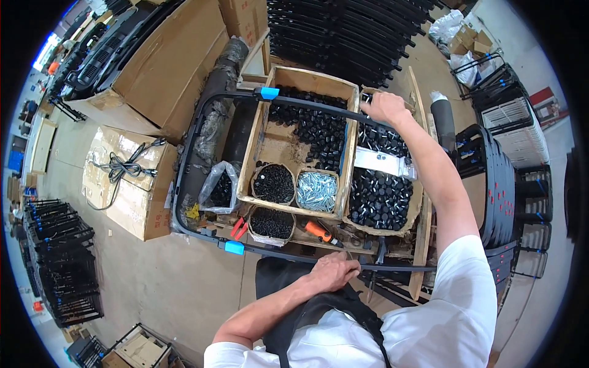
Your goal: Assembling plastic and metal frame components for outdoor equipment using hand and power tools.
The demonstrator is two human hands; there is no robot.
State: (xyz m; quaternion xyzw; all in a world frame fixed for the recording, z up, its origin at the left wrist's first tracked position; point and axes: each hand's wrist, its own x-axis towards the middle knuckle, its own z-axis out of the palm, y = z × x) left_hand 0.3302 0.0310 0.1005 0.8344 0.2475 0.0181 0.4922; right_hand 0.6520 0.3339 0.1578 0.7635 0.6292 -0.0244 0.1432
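Note:
A black U-shaped tube frame (179, 184) with blue clips lies across the workbench, its two long bars running right. My left hand (334, 270) is closed round the near bar, close to my body. My right arm reaches far forward. My right hand (388, 110) is at the far bar, its fingers curled over a compartment of small black parts; what they hold, if anything, is hidden. Below the frame, a wooden tray (244, 178) holds black plastic caps (319, 132), small black pieces (273, 183) and silver screws (317, 189).
An orange-handled tool (318, 231) and red-handled pliers (239, 228) lie at the bench's near side. More black caps (380, 199) fill a carton on the right. Cardboard boxes (126, 178) stand left, one with a coiled cable. Stacked black frames (343, 37) rise behind.

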